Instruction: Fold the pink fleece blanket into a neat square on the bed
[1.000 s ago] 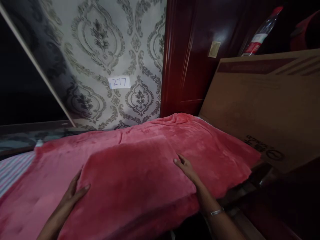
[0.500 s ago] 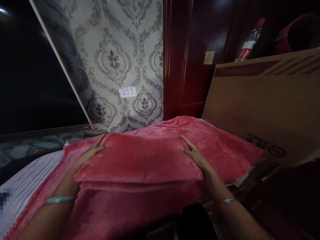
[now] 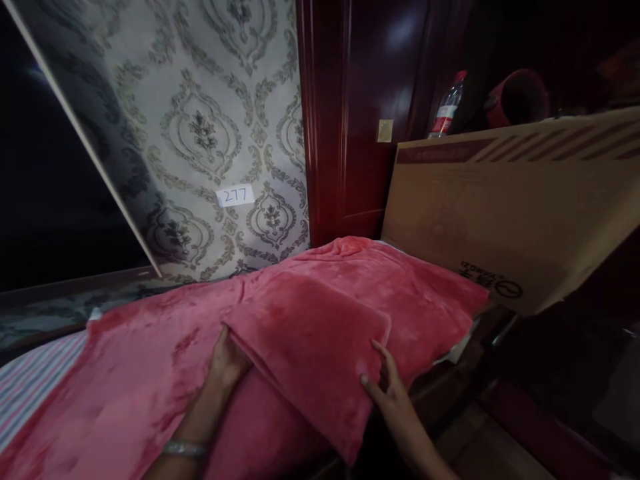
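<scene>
A home; patterned wallpaper (image 3: 203,137); striped sheet (image 3: 45,377)

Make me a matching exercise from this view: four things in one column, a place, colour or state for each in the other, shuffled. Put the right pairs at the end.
Column one
1. Folded pink cloth
2. Bottle
3. Card reading 277
4. Box

Column two
A. On the patterned wall
B. Brown, with dark stripes near its top edge
C. Between the left hand and the right hand
D. Clear, with a red cap

Pairs: 1-C, 2-D, 3-A, 4-B
</scene>
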The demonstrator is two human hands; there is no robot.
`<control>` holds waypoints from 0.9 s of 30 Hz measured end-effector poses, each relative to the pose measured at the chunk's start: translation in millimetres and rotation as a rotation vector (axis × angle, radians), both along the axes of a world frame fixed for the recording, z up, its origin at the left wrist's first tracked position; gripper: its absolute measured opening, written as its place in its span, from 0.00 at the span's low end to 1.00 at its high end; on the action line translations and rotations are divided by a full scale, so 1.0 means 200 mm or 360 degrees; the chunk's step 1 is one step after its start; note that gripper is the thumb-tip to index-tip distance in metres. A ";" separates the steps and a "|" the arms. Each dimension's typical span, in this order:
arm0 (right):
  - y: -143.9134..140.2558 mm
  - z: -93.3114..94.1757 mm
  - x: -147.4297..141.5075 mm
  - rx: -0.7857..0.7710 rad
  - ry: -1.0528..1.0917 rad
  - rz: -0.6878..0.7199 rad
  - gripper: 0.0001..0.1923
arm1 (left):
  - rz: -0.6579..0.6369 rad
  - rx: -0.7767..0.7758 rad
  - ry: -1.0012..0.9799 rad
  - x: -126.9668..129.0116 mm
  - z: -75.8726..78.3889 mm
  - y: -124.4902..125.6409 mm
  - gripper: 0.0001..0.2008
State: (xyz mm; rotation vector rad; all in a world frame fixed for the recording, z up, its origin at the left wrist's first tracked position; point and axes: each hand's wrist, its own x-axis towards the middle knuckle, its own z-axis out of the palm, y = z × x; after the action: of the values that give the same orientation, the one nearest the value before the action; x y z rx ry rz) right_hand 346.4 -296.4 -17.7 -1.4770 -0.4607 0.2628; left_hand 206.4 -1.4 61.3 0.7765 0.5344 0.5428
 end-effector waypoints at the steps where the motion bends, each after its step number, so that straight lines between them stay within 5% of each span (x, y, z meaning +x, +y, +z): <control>1: 0.00 -0.03 0.00 -0.0006 -0.0007 0.0014 0.44 | 0.0053 -0.0026 0.0035 0.00 -0.01 -0.03 0.24; 10: -0.05 0.09 -0.03 -0.0051 0.0063 0.0067 0.43 | 0.0162 0.0315 0.0365 0.01 0.00 -0.38 0.17; 14: -0.09 0.08 -0.11 -0.0019 0.0066 0.0128 0.43 | 0.0464 0.0429 0.0280 -0.01 0.01 -0.36 0.20; 18: -0.19 0.07 -0.11 -0.0228 0.0215 0.0543 0.40 | 0.0542 0.0278 0.0349 -0.08 -0.06 -0.31 0.22; 22: -0.21 0.18 0.13 -0.0296 -0.0034 0.0313 0.29 | 0.0522 0.0239 0.0313 -0.11 -0.13 -0.33 0.24; 27: 0.11 0.33 0.58 -0.0239 -0.0516 0.0120 0.24 | 0.0517 0.0306 0.0343 -0.10 -0.12 -0.36 0.25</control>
State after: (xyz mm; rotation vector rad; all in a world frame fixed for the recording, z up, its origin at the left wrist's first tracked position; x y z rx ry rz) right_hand 462.4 -274.7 47.7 -1.6589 -0.7720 0.1178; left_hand 187.4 -74.3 37.2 0.9443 0.8246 0.8250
